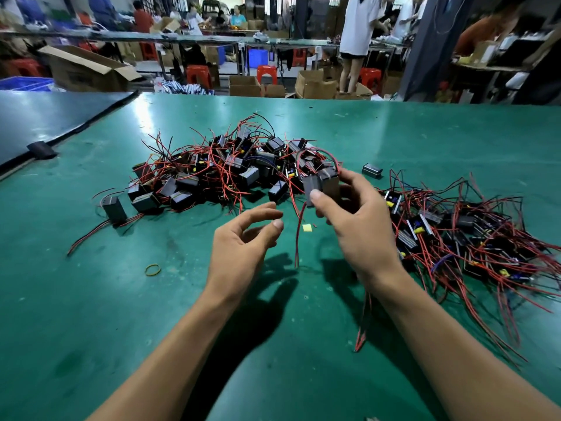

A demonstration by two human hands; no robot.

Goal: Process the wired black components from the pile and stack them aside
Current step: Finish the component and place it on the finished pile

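Pinching black components (322, 186) w/ right hand (361, 226), just in front of the pile (224, 168).
Head view: left hand (243, 241) hovering spread, holding nothing; prob. mid-processing, next move needing it to catch the dangling red wire (299, 232), then stacking onto the right heap (461, 238).

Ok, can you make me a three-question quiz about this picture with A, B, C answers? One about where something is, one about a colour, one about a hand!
1. Where is the yellow rubber band?
A) on the table, left of the left hand
B) round a wrist
C) on a chair

2. What colour are most wires?
A) blue
B) red
C) white

3. What is the right hand doing?
A) resting flat
B) holding scissors
C) gripping black components

Answers: 1 A, it lies flat on the green surface; 2 B, nearly every strand is red; 3 C, its fingers curl round them.
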